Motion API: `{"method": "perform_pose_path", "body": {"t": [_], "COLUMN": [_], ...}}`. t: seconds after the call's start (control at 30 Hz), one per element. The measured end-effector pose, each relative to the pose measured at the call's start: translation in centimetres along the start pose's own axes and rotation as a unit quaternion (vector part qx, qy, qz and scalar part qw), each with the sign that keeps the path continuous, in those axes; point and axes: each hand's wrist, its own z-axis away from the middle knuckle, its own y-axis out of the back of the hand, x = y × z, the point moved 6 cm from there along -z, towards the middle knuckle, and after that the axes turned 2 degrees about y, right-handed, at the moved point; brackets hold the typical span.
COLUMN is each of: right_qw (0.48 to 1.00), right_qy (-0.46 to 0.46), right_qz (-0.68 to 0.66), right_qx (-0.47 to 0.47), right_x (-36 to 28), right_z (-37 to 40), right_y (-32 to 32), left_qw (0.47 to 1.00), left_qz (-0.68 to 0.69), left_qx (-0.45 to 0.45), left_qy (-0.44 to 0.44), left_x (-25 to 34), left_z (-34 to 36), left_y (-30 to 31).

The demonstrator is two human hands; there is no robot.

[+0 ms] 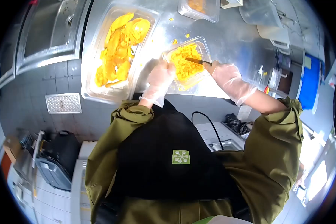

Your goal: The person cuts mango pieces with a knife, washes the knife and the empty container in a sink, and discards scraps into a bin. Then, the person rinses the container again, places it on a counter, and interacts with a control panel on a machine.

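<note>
Both gloved hands (pixel 159 79) (pixel 227 77) astride small tub (pixel 195 83)

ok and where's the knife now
In the head view, the knife is in the right hand, its blade over the small tub of yellow pieces.

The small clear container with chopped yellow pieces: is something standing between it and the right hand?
Nothing visible is: the right hand is beside the small container, and the knife it holds reaches over the chopped yellow pieces.

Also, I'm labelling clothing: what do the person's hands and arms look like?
The left hand and right hand each wear a loose, see-through plastic glove, wrinkled at the wrist. The olive-green sleeves are bunched up on the forearms.
</note>
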Motion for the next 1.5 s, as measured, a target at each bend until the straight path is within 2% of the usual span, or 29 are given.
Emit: {"method": "perform_pose_path", "body": {"t": [0.03, 0.13, 0.17, 0.23, 0.33, 0.37, 0.43, 0.53, 0.57, 0.63, 0.73, 0.83, 0.97, 1.0, 1.13, 1.23, 1.37, 1.4, 1.47, 1.5], "right_qw": [0.999, 0.995, 0.996, 0.995, 0.991, 0.978, 0.979, 0.972, 0.968, 0.986, 0.969, 0.978, 0.975, 0.983, 0.982, 0.981, 0.987, 0.986, 0.989, 0.990], "right_qy": [0.028, -0.008, 0.025, 0.064, 0.038, 0.071, 0.089, 0.084, 0.090, 0.064, 0.067, 0.053, 0.100, 0.108, 0.038, 0.123, 0.018, 0.096, 0.080, 0.068], "right_qz": [0.016, 0.088, 0.089, 0.070, 0.101, 0.174, 0.142, 0.168, 0.217, 0.146, 0.220, 0.195, 0.197, 0.146, 0.187, 0.151, 0.149, 0.136, 0.120, 0.112], "right_qx": [0.015, -0.043, 0.009, 0.021, 0.073, 0.087, 0.116, 0.144, 0.092, 0.049, 0.090, 0.051, 0.029, 0.028, -0.015, 0.019, -0.057, 0.000, -0.039, -0.056], "right_x": [-0.3, 0.1, -0.6, -0.2, 0.6, -0.3, 0.1, 0.1, -0.8, -0.1, 0.5, 0.7, -1.1, -1.7, 1.0, -0.5, 0.7, -1.0, -0.4, 0.2], "right_z": [0.2, -0.1, 0.1, 0.0, -0.5, -0.1, -0.2, -0.3, -0.5, -0.7, -0.8, -1.0, -0.2, 0.2, -0.8, 0.1, -0.4, 0.4, 0.4, 0.1], "right_y": [0.0, 0.1, 0.8, 0.5, 0.2, 0.5, 0.3, 0.9, 0.6, 0.3, -0.3, -0.2, 0.6, 1.5, 0.4, 0.7, 1.7, 2.6, 2.3, 2.2], "left_qw": [1.000, 1.000, 1.000, 1.000, 1.000, 1.000, 1.000, 1.000, 1.000, 1.000, 1.000, 1.000, 0.999, 0.999, 1.000, 0.999, 1.000, 1.000, 0.999, 1.000], "left_qz": [0.004, -0.010, -0.020, 0.004, 0.004, -0.005, 0.006, 0.003, -0.001, 0.006, -0.006, 0.003, -0.006, 0.004, 0.007, 0.015, 0.001, 0.008, 0.018, 0.015], "left_qx": [-0.004, 0.003, 0.007, -0.003, -0.010, -0.008, -0.003, -0.006, -0.006, 0.011, 0.002, 0.012, 0.036, 0.035, 0.026, 0.032, 0.006, 0.022, 0.046, 0.024], "left_qy": [0.006, 0.012, 0.012, 0.011, 0.011, 0.012, 0.008, 0.004, 0.007, -0.001, -0.006, -0.003, 0.004, 0.003, -0.001, 0.006, 0.003, 0.010, 0.014, 0.012], "left_x": [0.2, 0.1, 0.2, 0.3, 0.3, 0.3, 0.7, 0.9, 0.8, 0.6, 0.7, 0.4, 0.3, 0.2, 0.7, 0.5, 1.0, 0.8, 1.0, 1.2], "left_z": [0.2, 0.2, 0.0, 0.1, 0.1, 0.0, 0.5, 0.5, 0.4, 0.5, 0.0, 0.2, 0.0, 0.1, 0.0, 0.0, 0.1, 0.1, 0.4, 0.4], "left_y": [0.4, 0.0, 0.2, 0.4, -0.1, 0.0, 0.7, 0.4, 0.4, 0.3, 0.0, -0.1, -0.3, -0.4, -0.3, -0.1, -0.4, -0.1, -0.2, -0.5]}}
